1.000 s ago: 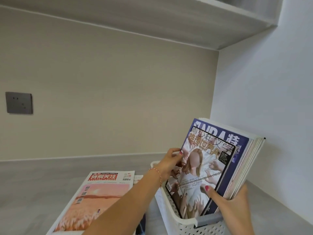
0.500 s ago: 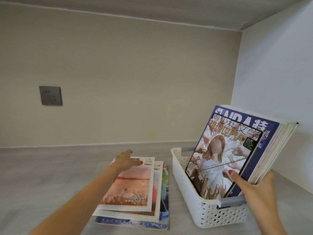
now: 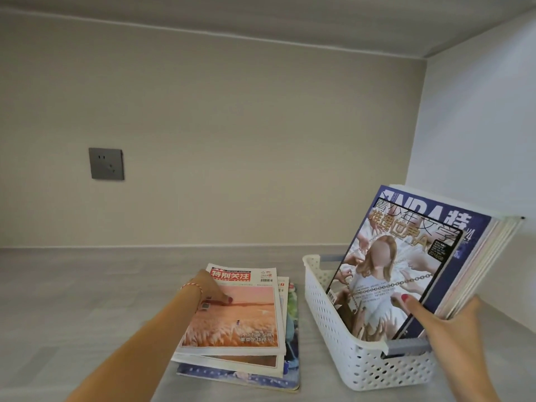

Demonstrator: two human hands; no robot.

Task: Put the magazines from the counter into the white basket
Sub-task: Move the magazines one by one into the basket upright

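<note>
1. The left hand (image 3: 209, 291) lies on the top magazine (image 3: 236, 309) of the counter stack (image 3: 240, 364), fingers curled onto the cover near its left edge, thumb hidden, so I cannot tell whether it already pinches that edge.
2. The right hand (image 3: 446, 323) props the upright magazines (image 3: 412, 274) standing in the white basket (image 3: 333, 314), thumb pressed on the front cover, the other fingers behind the bundle.
3. To do this step well, I judge the left fingers should hook under the top magazine's near edge alone, lifting one copy so the two or so beneath stay put.
4. The right hand should tilt the standing bundle away from the left hand, widening the gap in front of it for the next copy.
5. The stack sits just right of the left hand; the basket is further right, near but apart from the stack.
6. The grey counter (image 3: 72, 300) looks smooth, so a slid stack may skate.
7. Beyond the left hand, a grey wall socket (image 3: 106, 163) sits on the beige wall; a white side wall rises beyond the right hand.
</note>
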